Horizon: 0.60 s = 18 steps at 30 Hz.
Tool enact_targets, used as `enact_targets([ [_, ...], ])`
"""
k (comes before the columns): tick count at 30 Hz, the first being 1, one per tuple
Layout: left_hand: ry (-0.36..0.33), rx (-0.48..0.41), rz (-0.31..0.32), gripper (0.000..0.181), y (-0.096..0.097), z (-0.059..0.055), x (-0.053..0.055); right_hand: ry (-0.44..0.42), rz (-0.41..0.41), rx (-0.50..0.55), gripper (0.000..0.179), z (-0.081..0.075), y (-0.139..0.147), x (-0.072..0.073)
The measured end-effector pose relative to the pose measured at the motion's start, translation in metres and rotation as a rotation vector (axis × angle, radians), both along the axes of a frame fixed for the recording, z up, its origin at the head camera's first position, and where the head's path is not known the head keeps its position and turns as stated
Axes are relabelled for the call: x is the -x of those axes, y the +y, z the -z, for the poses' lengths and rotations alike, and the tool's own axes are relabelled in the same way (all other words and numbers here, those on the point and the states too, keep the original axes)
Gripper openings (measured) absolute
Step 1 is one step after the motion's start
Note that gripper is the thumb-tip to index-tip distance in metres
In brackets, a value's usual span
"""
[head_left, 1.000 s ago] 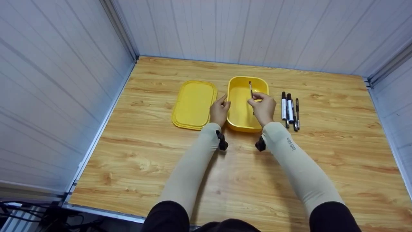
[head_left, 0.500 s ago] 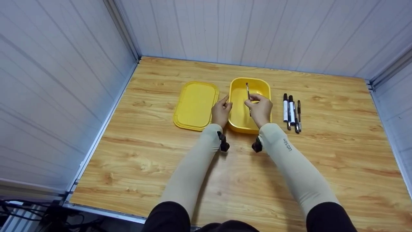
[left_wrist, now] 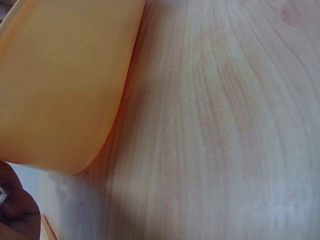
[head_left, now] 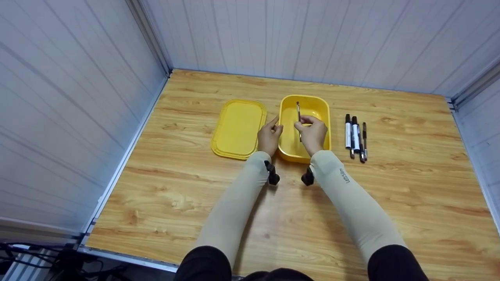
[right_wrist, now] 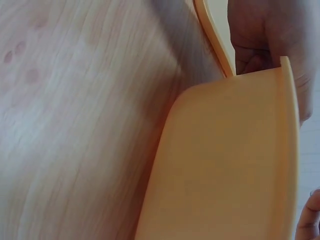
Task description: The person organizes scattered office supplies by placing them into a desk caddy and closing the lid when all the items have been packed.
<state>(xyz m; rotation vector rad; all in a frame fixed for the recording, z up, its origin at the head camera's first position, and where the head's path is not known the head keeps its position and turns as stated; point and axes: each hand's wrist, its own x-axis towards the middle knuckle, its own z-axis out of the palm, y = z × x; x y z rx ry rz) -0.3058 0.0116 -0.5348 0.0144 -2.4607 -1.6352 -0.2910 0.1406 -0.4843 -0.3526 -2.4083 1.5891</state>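
Note:
A slim dark pen [head_left: 299, 113] is pinched between the thumb and fingers of the right hand [head_left: 313, 134]. Pen and hand are over the yellow plastic box [head_left: 287, 146], inside its rim in the head view. The pen's tip end points down toward the near side. Against the box's left outer wall rests the left hand [head_left: 268, 138], its index finger extended along the side and its thumb close to the rim. The right wrist view shows the left hand [right_wrist: 272, 37] beside the box wall [right_wrist: 225, 160]. In the left wrist view the box wall [left_wrist: 65, 85] fills the upper left.
A yellow lid [head_left: 239, 127] lies flat just left of the box. To the box's right lie two white markers with black caps [head_left: 348, 134] and several pens [head_left: 365, 140]. The wooden table [head_left: 164, 195] is bounded by pale panel walls [head_left: 242, 35].
The right hand has moved slightly left over the box, still holding the pen. The left hand stays at the box's left wall. The head view has shifted a little.

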Motion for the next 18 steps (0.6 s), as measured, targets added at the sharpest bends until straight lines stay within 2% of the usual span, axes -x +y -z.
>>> enact_targets([
  [12, -0.012, -0.009, -0.003, 0.04, 0.001, 0.001, 0.0, 0.0, -0.008, 0.021, 0.024, 0.013, -0.008, 0.002],
  [18, 0.003, 0.021, -0.009, 0.039, 0.0, -0.001, -0.002, -0.018, -0.013, 0.021, 0.024, 0.021, -0.01, 0.002],
])
